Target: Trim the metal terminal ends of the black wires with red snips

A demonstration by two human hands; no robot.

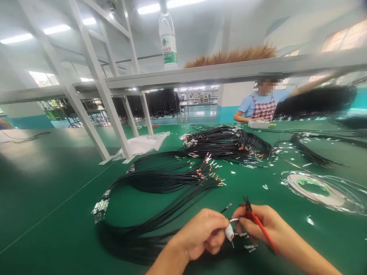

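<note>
My left hand is closed in a pinch, holding a small white piece with a thin wire end poking out below. What the white piece is exactly, I cannot make out. Across from it, my right hand grips red-handled cutters, their dark jaws pointing up and away. The thumb and forefinger of that hand come close to a pale wire end at the left fingertips. Black cables with stripped red and white ends lie beyond, and one bunch runs under my left forearm.
A larger pile of black cables lies further back. At right sits a coil of pale wire, with scraps scattered around. A clear plastic bag rests by the metal rack legs. A shelf with a water bottle spans above; a person sits opposite.
</note>
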